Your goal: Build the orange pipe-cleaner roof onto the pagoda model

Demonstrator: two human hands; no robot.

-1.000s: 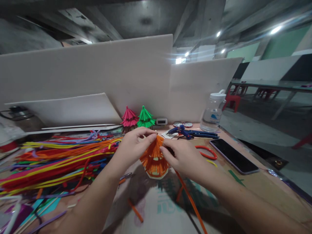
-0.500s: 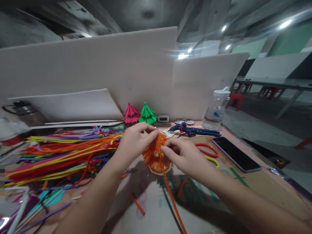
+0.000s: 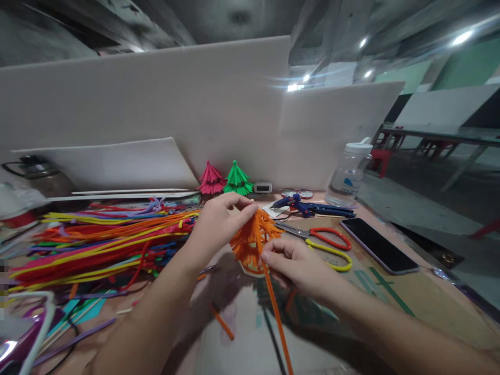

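A small orange fringed tree [image 3: 250, 245] made of pipe cleaner stands on the table in front of me. My left hand [image 3: 219, 224] pinches its top with thumb and fingertips. My right hand [image 3: 292, 263] is closed on a long orange pipe cleaner [image 3: 275, 312] that runs from the tree's top down toward me. A pink tree [image 3: 211, 178] and a green tree [image 3: 236, 178] stand finished at the back by the white board.
A big pile of coloured pipe cleaners [image 3: 97, 245] fills the left. Right of the tree lie red-and-yellow scissors [image 3: 328, 242], a blue glue gun [image 3: 308, 207], a phone [image 3: 377, 245] and a clear bottle [image 3: 347, 174]. White boards [image 3: 156, 114] wall the back.
My right hand has slid down from the tree's top and toward me, drawing the orange pipe cleaner taut. The scissors it covered now show. My left hand stays at the top.
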